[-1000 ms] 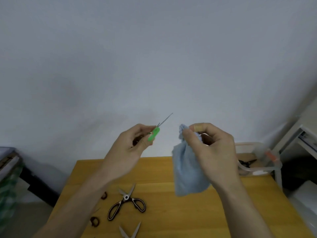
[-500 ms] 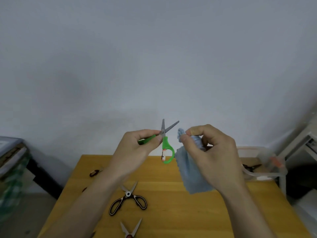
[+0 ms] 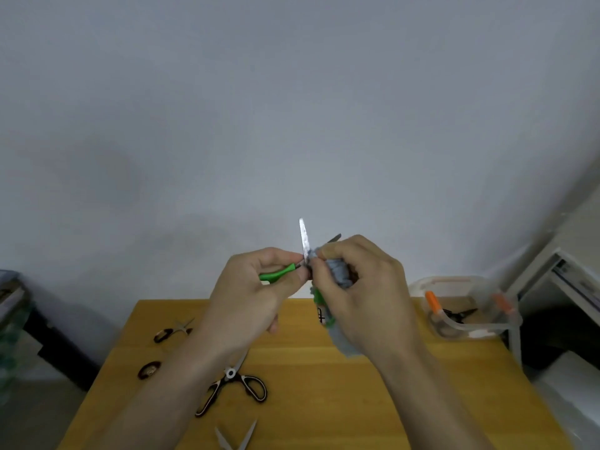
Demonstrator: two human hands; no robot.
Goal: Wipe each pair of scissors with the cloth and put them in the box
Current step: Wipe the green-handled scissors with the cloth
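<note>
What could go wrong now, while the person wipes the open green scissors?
1. The green scissors are open and the right hand presses the cloth near the blades, so a finger might get cut.
2. The left hand grips only one handle; the scissors may swing or slip.

from my seat, both hands are up above the wooden table (image 3: 324,401). under the left hand (image 3: 250,297) the black-handled scissors (image 3: 233,389) lie open, more blades (image 3: 235,438) at the near edge, a small brown-handled pair (image 3: 172,332) and a dark oval handle (image 3: 149,369) toward the left side. under the right hand (image 3: 363,293) the wood lies bare out to the clear box (image 3: 467,306) at the far right corner, its top open, orange clips on its rim.
</note>
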